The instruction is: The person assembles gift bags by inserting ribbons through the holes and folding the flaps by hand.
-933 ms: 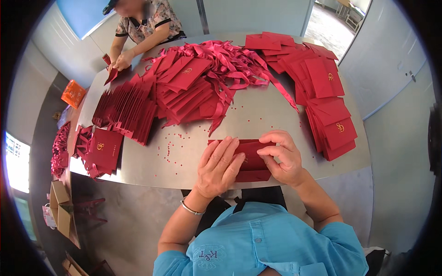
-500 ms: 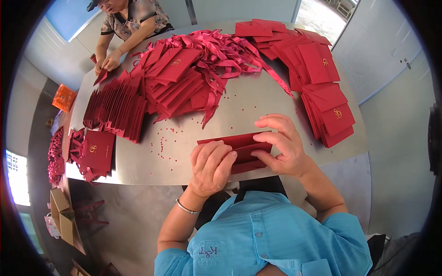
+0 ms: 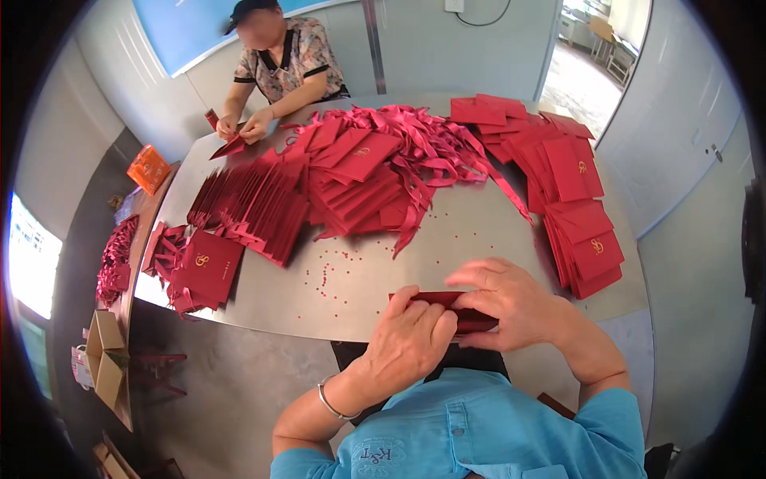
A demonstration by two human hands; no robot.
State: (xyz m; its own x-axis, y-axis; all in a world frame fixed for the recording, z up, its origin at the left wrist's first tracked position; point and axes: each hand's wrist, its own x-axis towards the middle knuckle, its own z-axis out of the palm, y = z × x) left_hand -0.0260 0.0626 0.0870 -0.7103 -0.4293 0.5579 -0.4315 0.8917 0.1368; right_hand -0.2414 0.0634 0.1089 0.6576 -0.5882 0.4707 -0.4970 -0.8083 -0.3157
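Just in front of me at the table's near edge is a dark red paper bag, partly spread at its opening. My left hand wraps its fingers round the bag's left part, hiding much of it. At the other end, my right hand has its bent fingers on the far side and its thumb on the near side, closed round the bag's end. Whatever its fingertips do inside the bag is hidden.
Flat red bags lie in a centre pile, a standing row and a right-hand stack. Red ribbons heap at the back, and small red dots dot the metal table. Across the far left, a co-worker handles a red piece.
The view has tipped up, showing more of the room. My right hand has closed in from the bag's right end, nearer my left hand, which keeps its grip.
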